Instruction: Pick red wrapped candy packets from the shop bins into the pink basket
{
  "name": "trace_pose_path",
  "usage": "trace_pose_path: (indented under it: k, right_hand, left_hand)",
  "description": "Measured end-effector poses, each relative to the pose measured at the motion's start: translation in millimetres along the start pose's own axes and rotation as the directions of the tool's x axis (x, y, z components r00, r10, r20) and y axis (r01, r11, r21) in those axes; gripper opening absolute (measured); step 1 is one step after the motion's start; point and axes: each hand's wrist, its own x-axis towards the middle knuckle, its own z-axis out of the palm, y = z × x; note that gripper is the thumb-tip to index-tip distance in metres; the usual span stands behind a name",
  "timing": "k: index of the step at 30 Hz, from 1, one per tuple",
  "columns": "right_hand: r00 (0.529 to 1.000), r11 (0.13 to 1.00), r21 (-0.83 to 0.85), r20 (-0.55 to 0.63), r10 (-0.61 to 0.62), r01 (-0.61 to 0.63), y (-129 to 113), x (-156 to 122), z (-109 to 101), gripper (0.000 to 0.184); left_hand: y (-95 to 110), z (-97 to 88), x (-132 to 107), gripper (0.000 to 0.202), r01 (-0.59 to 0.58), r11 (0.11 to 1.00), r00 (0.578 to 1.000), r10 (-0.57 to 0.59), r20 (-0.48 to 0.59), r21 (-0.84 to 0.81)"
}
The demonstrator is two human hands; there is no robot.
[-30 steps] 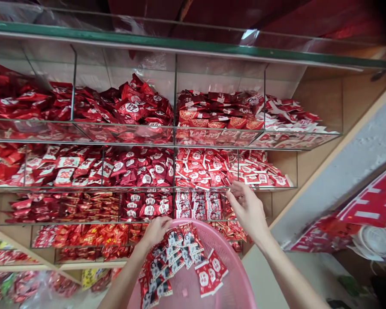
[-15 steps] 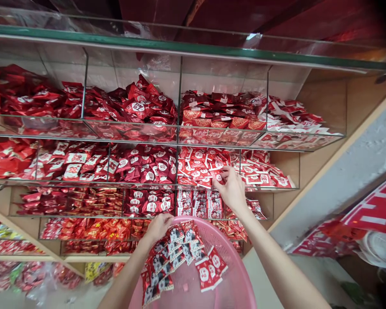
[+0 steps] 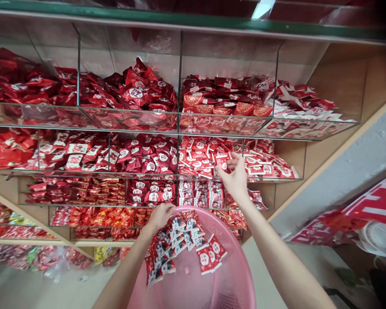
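The far rim of a pink plastic basket (image 3: 244,262) is in the grip of my left hand (image 3: 161,216), fingers curled over the edge. In the basket lie red packets with black-and-white figures (image 3: 176,234), and on their right a few red-and-white packets (image 3: 211,255). My right hand (image 3: 236,174) reaches into a glass-fronted bin on the second shelf. Its thumb and fingers are closed about a small red-and-white candy packet (image 3: 223,164). More packets of that kind (image 3: 196,154) fill the bin beside the hand.
Glass dividers (image 3: 180,86) split the shelves into bins of red and maroon packets (image 3: 135,92). A thick green glass edge (image 3: 148,19) crosses above. The slanted wooden side panel (image 3: 334,154) stands right, by a grey wall (image 3: 350,159). Bagged goods (image 3: 48,257) lie low at left.
The view has tilted, so the shelves sit higher in the picture. My right hand stays at the same bin, its fingers drawn in around a packet. My left hand keeps the basket rim.
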Motion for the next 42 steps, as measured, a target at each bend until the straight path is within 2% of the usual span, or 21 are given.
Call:
trace_pose_path:
  k: [3, 5, 6, 8, 9, 10, 12, 13, 15, 16, 20, 22, 23, 25, 28, 31, 35, 42]
  right_hand:
    - [0.997, 0.994, 0.108, -0.065, -0.029, 0.036, -11.7, -9.4, -18.7, 0.062]
    - [0.998, 0.990, 0.132, -0.049, -0.037, 0.043, -17.9, -26.8, -32.0, 0.063]
    - [0.999, 0.990, 0.136, -0.008, -0.035, 0.036, -18.5, -39.6, -36.7, 0.064]
    - [0.989, 0.993, 0.122, 0.148, -0.014, -0.005, -12.4, -72.0, -39.7, 0.061]
    - [0.963, 0.994, 0.101, 0.268, 0.003, -0.031, -6.0, -90.3, -37.9, 0.059]
    - [0.915, 0.996, 0.068, 0.403, 0.026, -0.058, 1.6, -108.7, -34.5, 0.057]
    - [0.773, 0.996, -0.061, 0.628, 0.089, -0.066, 17.6, -142.6, -25.3, 0.057]
    - [0.699, 0.987, -0.158, 0.702, 0.138, -0.036, 24.2, -156.5, -20.9, 0.061]
    - [0.609, 0.938, -0.343, 0.753, 0.249, 0.041, 32.3, -176.7, -14.4, 0.068]
    - [0.586, 0.907, -0.414, 0.755, 0.294, 0.079, 33.7, -182.8, -12.7, 0.070]
    - [0.543, 0.831, -0.534, 0.749, 0.379, 0.156, 26.8, -185.6, -12.9, 0.065]
    - [0.554, 0.846, -0.507, 0.757, 0.346, 0.164, 18.8, -175.0, -15.8, 0.057]
    - [0.580, 0.863, -0.477, 0.755, 0.306, 0.165, 14.0, -166.6, -17.8, 0.052]
    - [0.666, 0.903, -0.394, 0.721, 0.189, 0.170, 4.0, -143.7, -23.1, 0.042]
    - [0.813, 0.937, -0.277, 0.582, -0.011, 0.212, -8.6, -98.9, -32.3, 0.033]
    - [0.884, 0.933, -0.225, 0.438, -0.161, 0.281, -15.0, -55.7, -38.7, 0.029]
    - [0.900, 0.919, -0.203, 0.356, -0.254, 0.339, -23.7, -23.2, -35.7, 0.024]
    - [0.898, 0.909, -0.201, 0.336, -0.285, 0.364, -51.7, -15.7, -10.0, 0.029]
  left_hand:
    - [0.7, -0.4, -0.1, 0.040, -0.015, 1.000, 1.000, 0.015, -0.001, -0.003]
    - [2.4, -1.2, -0.6, 0.040, -0.020, 1.000, 1.000, 0.020, 0.005, -0.004]
    - [3.4, -1.7, -0.8, 0.040, -0.020, 1.000, 1.000, 0.020, 0.008, -0.004]
    - [5.2, -2.5, -1.2, 0.040, -0.014, 1.000, 1.000, 0.014, 0.007, 0.002]
    - [5.9, -2.6, -1.2, 0.039, -0.011, 1.000, 1.000, 0.011, 0.006, 0.005]
    - [6.3, -2.6, -1.1, 0.039, -0.010, 1.000, 1.000, 0.010, 0.005, 0.008]
    - [6.3, -2.2, -0.9, 0.039, -0.013, 1.000, 1.000, 0.013, 0.005, 0.009]
    - [6.1, -1.8, -0.8, 0.039, -0.015, 1.000, 1.000, 0.015, 0.005, 0.006]
    - [5.2, -1.2, -0.8, 0.039, -0.020, 1.000, 1.000, 0.020, 0.005, 0.001]
    - [4.7, -0.9, -0.8, 0.039, -0.021, 1.000, 1.000, 0.021, 0.006, -0.001]
    - [3.4, -0.8, -1.3, 0.038, -0.021, 1.000, 1.000, 0.021, -0.007, 0.003]
    - [3.3, -1.0, -1.5, 0.038, -0.016, 1.000, 1.000, 0.016, -0.018, 0.004]
    - [3.2, -1.0, -1.6, 0.038, -0.011, 1.000, 1.000, 0.011, -0.020, 0.005]
    - [3.0, -0.8, -1.6, 0.039, 0.002, 1.000, 1.000, -0.002, -0.020, 0.002]
    - [2.0, -0.2, -1.1, 0.040, 0.014, 1.000, 1.000, -0.014, -0.024, 0.004]
    - [0.7, 0.1, -0.7, 0.040, 0.006, 1.000, 0.999, -0.006, -0.034, 0.005]
    - [0.7, -0.2, -1.0, 0.038, 0.006, 1.000, 0.999, -0.006, -0.035, 0.001]
    - [0.5, 0.6, -1.9, 0.037, 0.008, 1.000, 0.999, -0.008, -0.042, -0.005]
